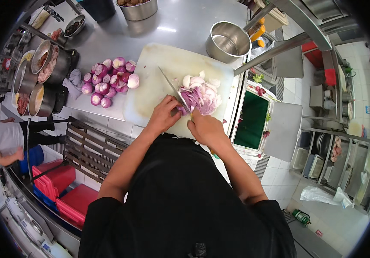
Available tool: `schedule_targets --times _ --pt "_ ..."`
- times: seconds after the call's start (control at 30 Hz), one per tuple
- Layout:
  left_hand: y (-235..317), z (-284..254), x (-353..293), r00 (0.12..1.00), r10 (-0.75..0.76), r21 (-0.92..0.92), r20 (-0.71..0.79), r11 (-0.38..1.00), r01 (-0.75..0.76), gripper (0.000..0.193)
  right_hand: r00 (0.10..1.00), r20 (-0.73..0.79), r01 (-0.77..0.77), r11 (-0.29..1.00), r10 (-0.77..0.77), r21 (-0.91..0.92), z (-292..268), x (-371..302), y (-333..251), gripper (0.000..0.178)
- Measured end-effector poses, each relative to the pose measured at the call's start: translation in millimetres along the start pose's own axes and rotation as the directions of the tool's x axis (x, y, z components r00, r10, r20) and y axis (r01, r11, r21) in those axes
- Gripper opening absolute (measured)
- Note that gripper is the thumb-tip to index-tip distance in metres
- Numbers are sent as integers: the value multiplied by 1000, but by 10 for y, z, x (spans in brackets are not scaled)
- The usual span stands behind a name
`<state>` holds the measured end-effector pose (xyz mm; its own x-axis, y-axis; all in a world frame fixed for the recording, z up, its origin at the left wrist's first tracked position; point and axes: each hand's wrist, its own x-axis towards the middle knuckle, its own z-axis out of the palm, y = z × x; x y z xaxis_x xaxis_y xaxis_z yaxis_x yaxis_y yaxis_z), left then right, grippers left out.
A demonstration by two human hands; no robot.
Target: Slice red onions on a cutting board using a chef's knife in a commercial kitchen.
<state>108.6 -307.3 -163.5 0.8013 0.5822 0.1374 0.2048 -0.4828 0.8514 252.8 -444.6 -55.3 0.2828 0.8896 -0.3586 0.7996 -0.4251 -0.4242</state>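
My right hand (206,127) is wrapped round the handle of a kitchen knife (174,89), whose blade points away and to the left over a white cutting board (150,71). Close against the blade's left side, my left hand (164,114) has its fingers curled down on a piece of red onion, mostly hidden beneath them. To the right of the blade lies a heap of sliced red onion (202,95), purple and white. Several peeled whole red onions (106,81) are piled on the steel table just left of the board.
An empty steel pot (229,42) stands beyond the board's right corner. Right of the table is a bin with a dark green inside (251,118). Pots of food (47,64) and a grey cloth (74,84) sit at the left. A person (6,139) stands far left, near red crates (79,202).
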Motion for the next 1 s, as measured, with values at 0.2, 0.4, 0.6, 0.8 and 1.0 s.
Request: schedule_targets --times 0.2,0.4,0.6,0.8,1.0 --pt "11 35 32 1000 3 -65 -10 998 -4 26 996 -49 -68 996 70 53 353 146 127 33" --pt "-33 18 5 1000 -22 -54 -18 998 21 24 999 37 -38 999 37 21 -222 -60 -90 34" --pt "49 30 35 1000 -9 -70 -30 998 6 21 997 -61 -50 997 55 67 376 -42 111 32" --pt "-9 4 8 999 -24 -56 -21 998 23 21 998 51 -21 1000 21 -3 -92 -66 -97 27" --pt "46 14 52 999 -43 -99 -20 994 41 20 995 -94 -7 994 17 108 345 159 89 30"
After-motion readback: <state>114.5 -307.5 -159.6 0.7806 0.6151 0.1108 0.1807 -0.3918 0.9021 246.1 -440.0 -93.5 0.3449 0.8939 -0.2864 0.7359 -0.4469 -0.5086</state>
